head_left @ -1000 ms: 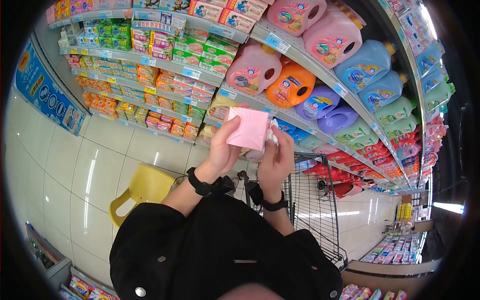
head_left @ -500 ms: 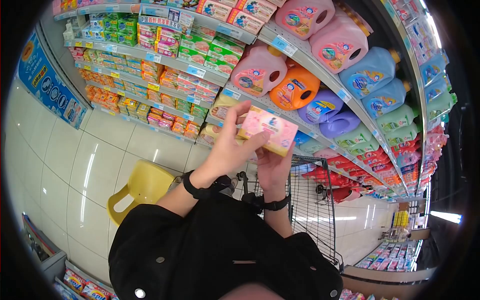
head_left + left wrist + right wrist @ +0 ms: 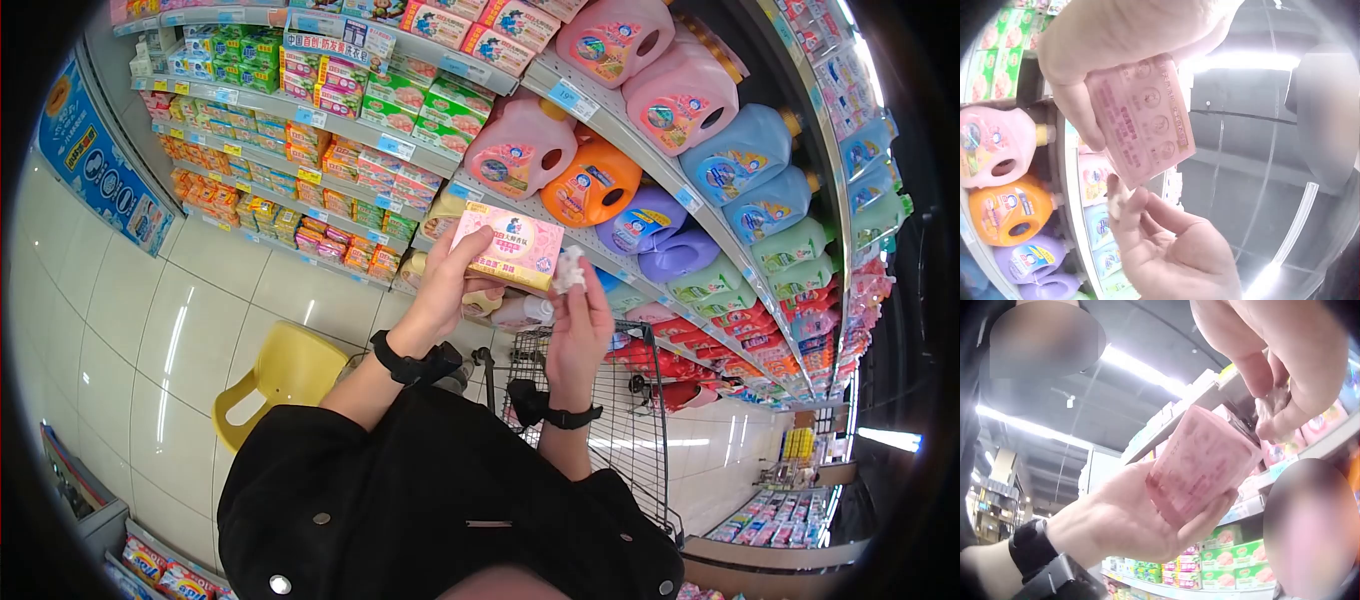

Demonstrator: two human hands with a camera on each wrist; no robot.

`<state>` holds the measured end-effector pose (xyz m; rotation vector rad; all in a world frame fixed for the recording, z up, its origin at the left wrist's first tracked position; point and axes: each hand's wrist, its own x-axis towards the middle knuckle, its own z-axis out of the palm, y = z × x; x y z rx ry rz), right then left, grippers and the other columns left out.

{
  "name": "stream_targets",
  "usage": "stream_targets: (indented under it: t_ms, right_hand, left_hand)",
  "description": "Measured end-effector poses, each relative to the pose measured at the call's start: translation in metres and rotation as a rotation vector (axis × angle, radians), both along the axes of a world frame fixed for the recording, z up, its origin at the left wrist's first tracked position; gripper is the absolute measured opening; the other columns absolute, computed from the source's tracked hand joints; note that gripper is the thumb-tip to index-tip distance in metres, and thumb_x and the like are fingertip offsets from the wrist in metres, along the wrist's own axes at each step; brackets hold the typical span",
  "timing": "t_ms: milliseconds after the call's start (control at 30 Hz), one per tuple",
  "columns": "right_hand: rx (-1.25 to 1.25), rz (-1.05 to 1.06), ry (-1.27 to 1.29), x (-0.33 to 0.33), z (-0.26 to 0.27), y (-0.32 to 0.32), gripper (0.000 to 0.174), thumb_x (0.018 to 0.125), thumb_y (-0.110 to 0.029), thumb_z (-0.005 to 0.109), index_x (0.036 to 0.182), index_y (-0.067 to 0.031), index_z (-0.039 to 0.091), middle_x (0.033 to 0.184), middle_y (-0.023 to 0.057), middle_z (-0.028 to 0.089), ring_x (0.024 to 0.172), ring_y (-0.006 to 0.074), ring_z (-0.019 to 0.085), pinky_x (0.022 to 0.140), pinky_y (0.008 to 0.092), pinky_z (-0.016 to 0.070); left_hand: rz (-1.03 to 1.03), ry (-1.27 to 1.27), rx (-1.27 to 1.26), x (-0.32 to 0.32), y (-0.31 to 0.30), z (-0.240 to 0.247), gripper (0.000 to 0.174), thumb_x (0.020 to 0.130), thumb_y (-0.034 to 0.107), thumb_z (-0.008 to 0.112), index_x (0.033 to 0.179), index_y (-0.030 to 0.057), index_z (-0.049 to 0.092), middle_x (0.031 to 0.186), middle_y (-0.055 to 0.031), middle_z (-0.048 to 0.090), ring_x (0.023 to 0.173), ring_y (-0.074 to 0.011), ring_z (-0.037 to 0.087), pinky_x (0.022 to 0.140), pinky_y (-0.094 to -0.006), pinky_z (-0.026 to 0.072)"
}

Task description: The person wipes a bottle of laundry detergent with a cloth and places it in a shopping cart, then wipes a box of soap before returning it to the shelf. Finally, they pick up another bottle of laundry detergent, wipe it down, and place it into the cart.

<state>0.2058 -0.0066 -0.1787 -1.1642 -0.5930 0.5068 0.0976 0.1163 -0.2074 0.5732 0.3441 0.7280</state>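
A pink printed box (image 3: 510,245) with a yellow lower edge lies in my left hand (image 3: 442,290), the thumb over its front and the fingers behind. From the left wrist view, the box (image 3: 1141,119) shows its pink printed side. Just to the right of the box, my right hand (image 3: 575,335) pinches a small crumpled whitish wad (image 3: 569,270) between thumb and fingers. The right wrist view shows that wad (image 3: 1270,412) as crinkled and partly see-through, apart from the box (image 3: 1204,465). A band circles each wrist.
Shelves of boxed goods (image 3: 400,100) stand ahead on the left, with large detergent jugs (image 3: 520,150) to the right. A wire shopping cart (image 3: 625,400) is close on the right. On the left, a yellow chair (image 3: 290,375) stands on the tiled floor (image 3: 190,340).
The box turned from a plain pink face to its printed front. Since half a second ago, my right hand has left the box and moved right, the wad now showing in its fingers.
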Motion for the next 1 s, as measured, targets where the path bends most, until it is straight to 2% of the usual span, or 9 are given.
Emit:
stream_targets:
  t_ms: [100, 233, 267, 367, 467, 567, 733, 867, 1000]
  right_hand:
    - [-0.032, -0.123, -0.287, -0.004, 0.012, -0.002, 0.037, 0.097, -0.001, 0.045, 0.133, 0.0044, 0.045, 0.128, 0.0155, 0.054, 0.110, 0.0191, 0.058, 0.090, 0.0341, 0.0520]
    - [-0.169, -0.151, -0.663, -0.004, 0.003, 0.005, 0.035, 0.096, 0.001, 0.045, 0.131, 0.0056, 0.048, 0.124, 0.0132, 0.057, 0.104, 0.0131, 0.058, 0.089, 0.0267, 0.0471]
    - [-0.125, -0.190, -0.652, -0.008, 0.004, 0.008, 0.034, 0.096, 0.003, 0.045, 0.129, 0.0059, 0.051, 0.120, 0.0114, 0.060, 0.101, 0.0105, 0.056, 0.088, 0.0247, 0.0458]
    - [-0.210, -0.124, -0.597, -0.018, 0.006, -0.003, 0.036, 0.090, 0.007, 0.047, 0.124, 0.0055, 0.055, 0.127, 0.0187, 0.057, 0.116, 0.0221, 0.056, 0.097, 0.0308, 0.0427]
    - [-0.240, -0.080, -0.803, -0.036, 0.001, -0.011, 0.037, 0.087, 0.010, 0.047, 0.122, 0.0051, 0.057, 0.123, 0.0208, 0.059, 0.115, 0.0252, 0.057, 0.096, 0.0319, 0.0432]
    - [-0.252, -0.143, -0.859, -0.032, 0.002, -0.006, 0.038, 0.085, 0.011, 0.047, 0.121, 0.0057, 0.058, 0.121, 0.0219, 0.060, 0.114, 0.0276, 0.058, 0.096, 0.0324, 0.0432]
    - [-0.097, -0.208, -0.708, -0.010, 0.011, 0.007, 0.038, 0.085, 0.013, 0.043, 0.120, 0.0063, 0.058, 0.121, 0.0219, 0.060, 0.114, 0.0238, 0.058, 0.095, 0.0305, 0.0438]
    - [-0.277, -0.157, -0.932, -0.023, 0.005, -0.007, 0.036, 0.086, 0.008, 0.048, 0.121, 0.0071, 0.058, 0.124, 0.0229, 0.058, 0.115, 0.0270, 0.057, 0.095, 0.0320, 0.0447]
    - [-0.178, -0.081, -0.742, -0.043, 0.007, -0.005, 0.036, 0.086, 0.005, 0.051, 0.121, 0.0068, 0.057, 0.125, 0.0237, 0.057, 0.118, 0.0295, 0.056, 0.097, 0.0341, 0.0434]
  left_hand:
    - [0.035, 0.015, 0.026, -0.002, 0.000, 0.003, 0.045, 0.089, 0.031, 0.060, 0.124, 0.0041, 0.048, 0.102, -0.0067, 0.062, 0.084, -0.0129, 0.064, 0.064, -0.0263, 0.0537]
    - [0.061, 0.059, 0.080, 0.001, -0.010, 0.007, 0.043, 0.089, 0.029, 0.060, 0.123, 0.0041, 0.048, 0.098, -0.0058, 0.062, 0.081, -0.0120, 0.063, 0.063, -0.0262, 0.0533]
    - [0.056, 0.050, 0.078, 0.001, -0.010, 0.007, 0.042, 0.090, 0.029, 0.060, 0.122, 0.0039, 0.049, 0.099, -0.0062, 0.062, 0.082, -0.0126, 0.063, 0.064, -0.0265, 0.0536]
    - [0.065, 0.016, 0.041, -0.003, -0.007, 0.003, 0.041, 0.090, 0.028, 0.060, 0.121, 0.0031, 0.049, 0.102, -0.0076, 0.062, 0.086, -0.0143, 0.064, 0.067, -0.0277, 0.0545]
    - [0.060, -0.055, -0.014, -0.008, 0.006, 0.001, 0.041, 0.090, 0.028, 0.060, 0.120, 0.0020, 0.050, 0.106, -0.0097, 0.063, 0.092, -0.0162, 0.065, 0.073, -0.0295, 0.0554]
    - [0.042, -0.049, 0.047, -0.011, 0.006, 0.005, 0.041, 0.090, 0.028, 0.059, 0.121, 0.0022, 0.049, 0.106, -0.0089, 0.062, 0.091, -0.0160, 0.065, 0.072, -0.0292, 0.0553]
    - [0.016, 0.002, 0.084, -0.010, -0.010, 0.009, 0.039, 0.090, 0.026, 0.058, 0.121, 0.0027, 0.049, 0.106, -0.0075, 0.061, 0.092, -0.0152, 0.064, 0.072, -0.0291, 0.0550]
    - [-0.025, -0.038, 0.047, -0.017, 0.000, 0.007, 0.040, 0.090, 0.025, 0.058, 0.121, 0.0028, 0.049, 0.106, -0.0072, 0.061, 0.093, -0.0141, 0.064, 0.073, -0.0292, 0.0553]
    - [0.029, -0.048, 0.053, -0.018, 0.004, 0.004, 0.040, 0.091, 0.026, 0.057, 0.123, 0.0030, 0.048, 0.108, -0.0087, 0.061, 0.095, -0.0157, 0.064, 0.076, -0.0305, 0.0561]
